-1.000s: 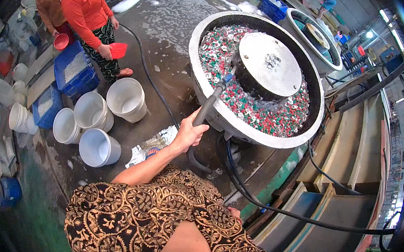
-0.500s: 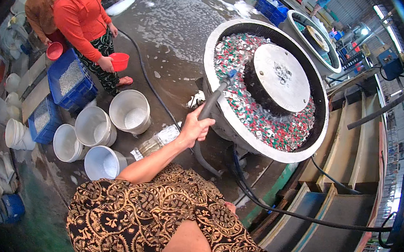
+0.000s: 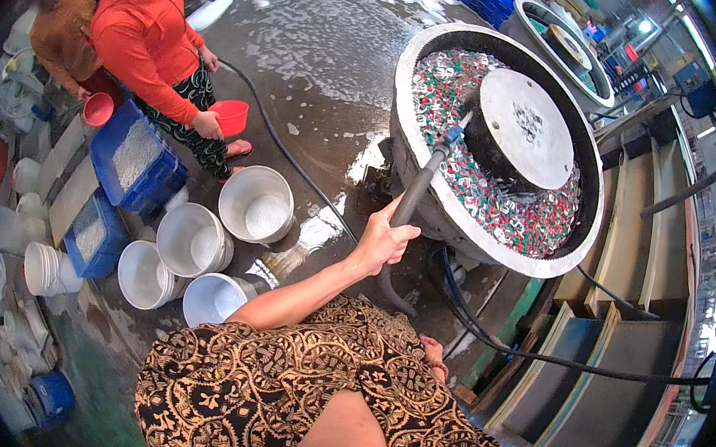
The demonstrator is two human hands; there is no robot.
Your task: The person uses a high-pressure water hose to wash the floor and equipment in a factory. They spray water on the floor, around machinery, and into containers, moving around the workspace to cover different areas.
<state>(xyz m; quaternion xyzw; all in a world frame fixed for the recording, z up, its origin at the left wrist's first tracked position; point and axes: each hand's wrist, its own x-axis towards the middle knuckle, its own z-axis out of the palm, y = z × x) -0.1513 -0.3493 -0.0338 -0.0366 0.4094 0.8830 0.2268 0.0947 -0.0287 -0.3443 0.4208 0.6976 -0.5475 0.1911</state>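
So the thick grey hose (image 3: 417, 190) is up in the air, tipped over the near left rim of a big round tub (image 3: 494, 244), with its blue fitting (image 3: 453, 135) poking out above the loose stuff inside. The left hand (image 3: 384, 241) has it, grip closed right around the hose below the fitting, fingers curled over. There's a bit of skin with a reddish band (image 3: 437, 369) at the right edge of the patterned clothes (image 3: 273, 388), but honestly I can't tell if that's the right hand or a foot, so no idea how that grip stands. The tub's full of small red, green and white pieces (image 3: 547, 226), packed around a raised middle with a pale round lid (image 3: 512, 144). Just behind it is a second round tub (image 3: 596, 93). Off to the right, some long trays (image 3: 620, 369) with a black cable or hose (image 3: 569, 361) strung across them. Left side: white buckets (image 3: 246, 193) grouped on the wet floor (image 3: 324, 125), blue crates (image 3: 144, 192) of pale bits next to them, and a person in an orange-red top (image 3: 142, 48) holding a red bowl (image 3: 230, 116), with another person (image 3: 70, 32) right beside.
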